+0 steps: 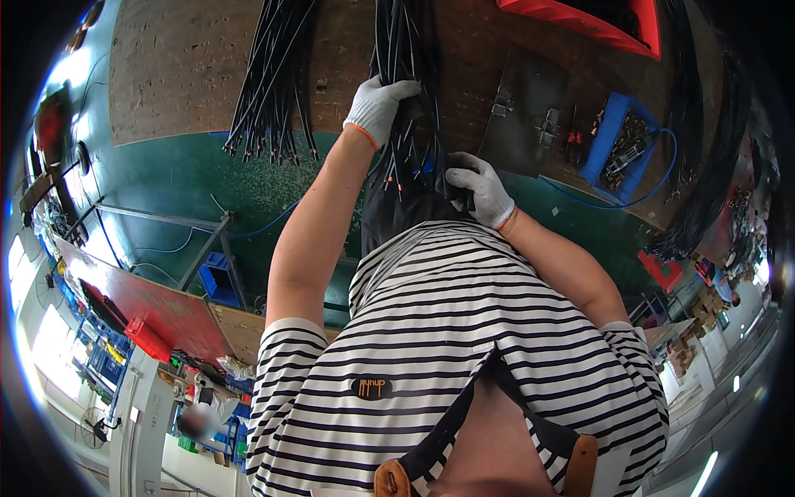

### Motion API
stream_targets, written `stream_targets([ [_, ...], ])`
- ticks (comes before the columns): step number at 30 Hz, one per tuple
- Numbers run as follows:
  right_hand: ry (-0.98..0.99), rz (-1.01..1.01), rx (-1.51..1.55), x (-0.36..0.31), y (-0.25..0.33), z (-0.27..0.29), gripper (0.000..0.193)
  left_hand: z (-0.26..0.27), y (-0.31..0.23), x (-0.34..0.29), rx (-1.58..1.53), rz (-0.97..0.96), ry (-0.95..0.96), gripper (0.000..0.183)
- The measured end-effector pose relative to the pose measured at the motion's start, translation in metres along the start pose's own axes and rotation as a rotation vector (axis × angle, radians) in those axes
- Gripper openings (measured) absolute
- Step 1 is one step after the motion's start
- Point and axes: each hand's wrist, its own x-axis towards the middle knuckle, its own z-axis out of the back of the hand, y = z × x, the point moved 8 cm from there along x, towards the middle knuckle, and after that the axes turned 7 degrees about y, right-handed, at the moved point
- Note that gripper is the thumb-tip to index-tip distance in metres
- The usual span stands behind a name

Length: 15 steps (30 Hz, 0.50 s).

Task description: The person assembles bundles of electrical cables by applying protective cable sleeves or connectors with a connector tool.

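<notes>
My left hand [379,108], in a white knit glove with an orange cuff, is closed round the upper part of a bundle of black cables [395,41]. The cables hang over the table's near edge, and some of their ends show copper-coloured tips. Beside the lower right of the bundle is my right hand [482,190], gloved too and dark-stained at the fingertips. Its fingers are curled in; what lies between them is hidden. To the left, a second bunch of black cables [273,91] lies over the same edge with its tips hanging down.
On the brown table [182,74] are a dark metal plate [526,112], red-handled pliers [574,147] and a blue bin [614,108] of small metal parts with a hand tool. A red tray [580,18] stands beyond. More cables [704,199] hang at right. A metal frame [207,253] stands left.
</notes>
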Motion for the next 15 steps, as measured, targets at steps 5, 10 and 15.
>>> stream_targets([
  [5, -0.158, 0.192, -0.441, 0.007, 0.014, -0.004, 0.037, 0.008, 0.003, 0.004, 0.011, 0.011, -0.007, 0.024],
  [10, -0.218, 0.222, -0.397, 0.038, 0.044, -0.006, 0.038, 0.003, 0.001, 0.003, 0.088, 0.008, 0.045, 0.029],
  [15, -0.193, 0.296, -0.340, 0.118, 0.083, -0.004, 0.042, 0.014, -0.017, -0.003, 0.314, -0.046, -0.049, 0.040],
])
